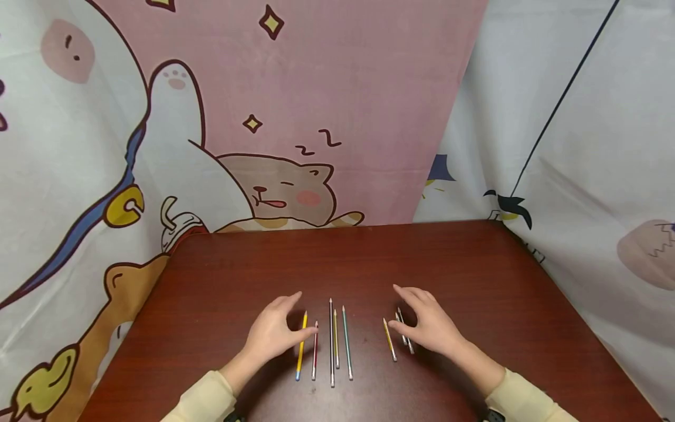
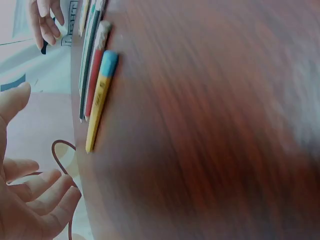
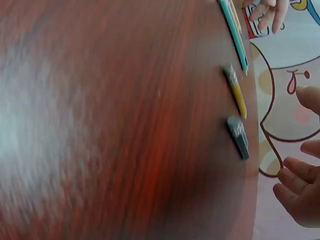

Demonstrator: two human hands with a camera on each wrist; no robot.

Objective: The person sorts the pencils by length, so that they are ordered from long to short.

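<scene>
Several pencils lie lengthwise on the table between the two hands. Nearest the left hand (image 1: 270,333) are a yellow pencil with a blue end (image 1: 301,349) and a red pencil (image 1: 314,354); the thumb overlaps both in the head view. A dark pencil (image 1: 331,346), a short yellowish pencil (image 1: 336,340) and a teal pencil (image 1: 347,346) follow to the right. The right hand (image 1: 433,326) hovers by a shorter yellow pencil (image 1: 389,341) and two dark pencils (image 3: 239,140), partly covering them in the head view. Both hands have spread, relaxed fingers and hold nothing.
The reddish-brown wooden table (image 1: 253,258) reaches back to a cartoon-printed cloth (image 1: 379,117). More printed cloth (image 1: 580,146) hangs along the right side. Pale yellow sleeves (image 1: 205,398) cover the forearms.
</scene>
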